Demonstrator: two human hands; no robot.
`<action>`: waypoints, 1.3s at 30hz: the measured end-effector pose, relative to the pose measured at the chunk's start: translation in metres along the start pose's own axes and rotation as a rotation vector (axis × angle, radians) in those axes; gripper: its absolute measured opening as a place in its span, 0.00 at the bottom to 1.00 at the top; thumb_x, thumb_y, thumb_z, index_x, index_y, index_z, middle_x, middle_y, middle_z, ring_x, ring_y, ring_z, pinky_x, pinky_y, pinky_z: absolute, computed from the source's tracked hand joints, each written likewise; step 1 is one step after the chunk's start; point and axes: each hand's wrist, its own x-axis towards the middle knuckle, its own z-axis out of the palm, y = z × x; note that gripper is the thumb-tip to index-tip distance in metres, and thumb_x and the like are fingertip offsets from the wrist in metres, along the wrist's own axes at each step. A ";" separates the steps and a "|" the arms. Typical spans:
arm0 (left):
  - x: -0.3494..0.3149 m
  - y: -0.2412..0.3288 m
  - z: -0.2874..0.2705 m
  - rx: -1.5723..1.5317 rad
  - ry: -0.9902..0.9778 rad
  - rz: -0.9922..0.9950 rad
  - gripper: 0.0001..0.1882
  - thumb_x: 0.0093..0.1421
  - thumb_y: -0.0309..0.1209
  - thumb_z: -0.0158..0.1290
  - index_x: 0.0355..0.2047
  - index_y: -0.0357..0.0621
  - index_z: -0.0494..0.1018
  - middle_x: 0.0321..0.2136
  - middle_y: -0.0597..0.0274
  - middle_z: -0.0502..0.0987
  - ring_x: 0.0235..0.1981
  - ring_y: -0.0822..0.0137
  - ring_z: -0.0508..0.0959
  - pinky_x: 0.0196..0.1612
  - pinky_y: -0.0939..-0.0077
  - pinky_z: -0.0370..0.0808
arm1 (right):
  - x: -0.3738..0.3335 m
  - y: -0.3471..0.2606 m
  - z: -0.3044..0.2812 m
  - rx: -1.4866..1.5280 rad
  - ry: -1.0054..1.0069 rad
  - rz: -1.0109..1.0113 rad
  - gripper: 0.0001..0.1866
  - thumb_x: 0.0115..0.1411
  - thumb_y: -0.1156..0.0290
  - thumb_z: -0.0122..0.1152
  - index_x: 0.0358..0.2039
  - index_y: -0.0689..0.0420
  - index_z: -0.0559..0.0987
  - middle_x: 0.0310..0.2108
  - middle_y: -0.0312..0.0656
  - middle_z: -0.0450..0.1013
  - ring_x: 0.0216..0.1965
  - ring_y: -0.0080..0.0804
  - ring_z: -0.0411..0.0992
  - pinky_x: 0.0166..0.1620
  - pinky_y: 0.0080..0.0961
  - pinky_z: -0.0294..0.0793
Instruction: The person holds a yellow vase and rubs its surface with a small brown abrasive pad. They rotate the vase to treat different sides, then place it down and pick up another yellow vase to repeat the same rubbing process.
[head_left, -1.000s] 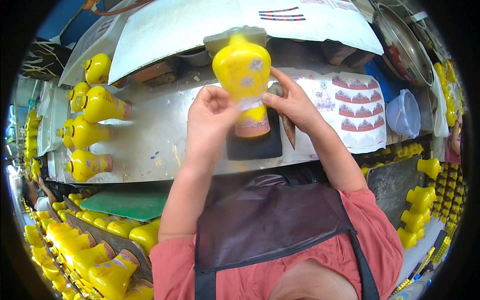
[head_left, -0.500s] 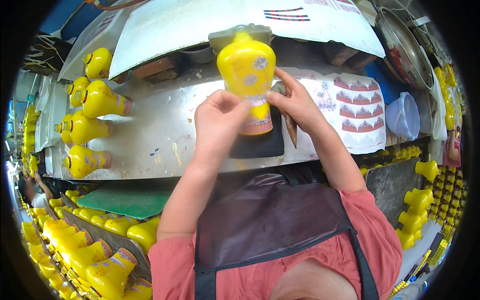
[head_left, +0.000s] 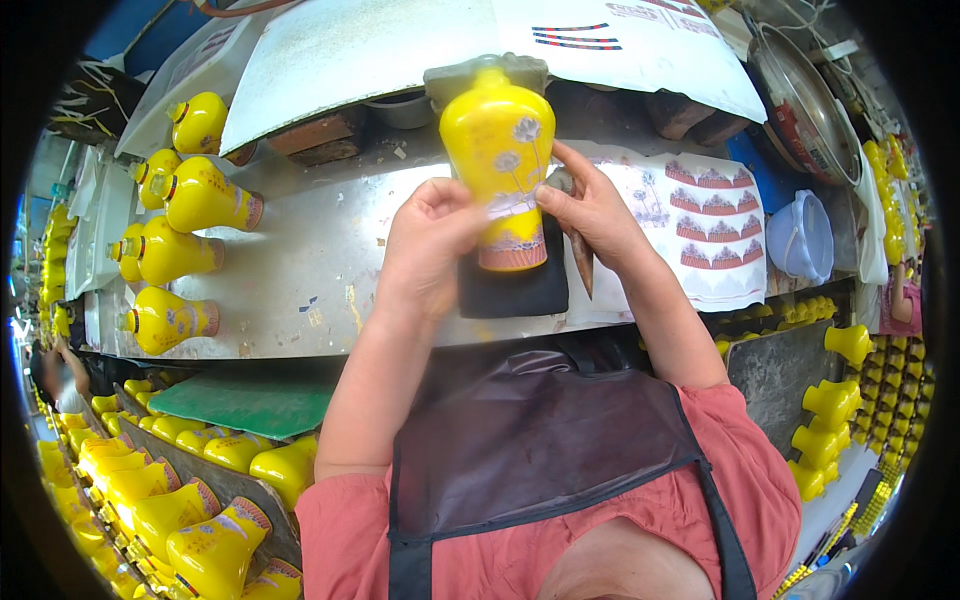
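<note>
A yellow vase-shaped bottle (head_left: 492, 130) with grey flower prints lies before me on a dark pad (head_left: 515, 297), neck away from me. A pale patterned decal strip (head_left: 512, 204) crosses its narrow lower part, above a pinkish patterned band at the base. My left hand (head_left: 435, 235), slightly blurred, is closed in a pinch at the strip's left end. On the right side, my right hand (head_left: 595, 205) grips the bottle, its thumb by the strip's right end. A brown pointed tool (head_left: 581, 262) shows beneath that hand; whether the hand holds it is unclear.
Several yellow bottles (head_left: 175, 320) lie at the metal table's left side. Printed decal sheets (head_left: 715, 225) and a pale blue bucket (head_left: 800, 238) are on the right. A white board (head_left: 400, 45) spans the back. More bottles (head_left: 215, 545) fill racks at lower left.
My left hand has shifted slightly left and down, with its fingers less drawn over the bottle. The strip now shows more fully across the bottle. My right hand has barely moved.
</note>
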 end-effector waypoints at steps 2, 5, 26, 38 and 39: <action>0.001 -0.001 -0.003 0.000 -0.008 -0.020 0.11 0.57 0.17 0.59 0.39 0.41 0.73 0.26 0.69 0.75 0.23 0.78 0.71 0.27 0.86 0.67 | 0.000 0.000 0.000 -0.004 0.002 -0.002 0.45 0.61 0.58 0.69 0.72 0.62 0.58 0.24 0.38 0.76 0.11 0.18 0.68 0.15 0.16 0.65; 0.003 -0.002 -0.010 0.010 -0.034 -0.061 0.09 0.58 0.19 0.59 0.39 0.39 0.75 0.25 0.70 0.75 0.22 0.79 0.71 0.27 0.86 0.67 | -0.001 -0.001 0.000 -0.019 0.004 0.008 0.45 0.61 0.58 0.69 0.72 0.61 0.59 0.26 0.38 0.77 0.12 0.17 0.68 0.15 0.16 0.65; 0.006 -0.013 -0.022 0.188 -0.044 0.013 0.03 0.61 0.28 0.61 0.31 0.44 0.78 0.23 0.75 0.74 0.23 0.82 0.67 0.29 0.87 0.63 | -0.001 -0.002 0.000 -0.014 -0.008 0.020 0.45 0.62 0.58 0.69 0.72 0.62 0.59 0.29 0.37 0.77 0.13 0.14 0.67 0.17 0.12 0.65; 0.031 -0.054 -0.024 0.553 -0.059 0.507 0.25 0.73 0.32 0.47 0.66 0.40 0.54 0.50 0.54 0.70 0.52 0.67 0.72 0.59 0.70 0.69 | -0.004 -0.019 0.004 -0.337 0.115 -0.119 0.49 0.57 0.58 0.69 0.74 0.57 0.57 0.35 0.45 0.79 0.24 0.23 0.73 0.33 0.23 0.75; 0.032 -0.053 -0.027 0.541 -0.068 0.446 0.26 0.73 0.32 0.46 0.68 0.42 0.53 0.53 0.52 0.69 0.54 0.65 0.71 0.60 0.67 0.68 | -0.004 -0.022 0.005 -0.343 0.109 -0.143 0.50 0.57 0.57 0.70 0.75 0.57 0.57 0.34 0.45 0.79 0.24 0.24 0.73 0.34 0.24 0.75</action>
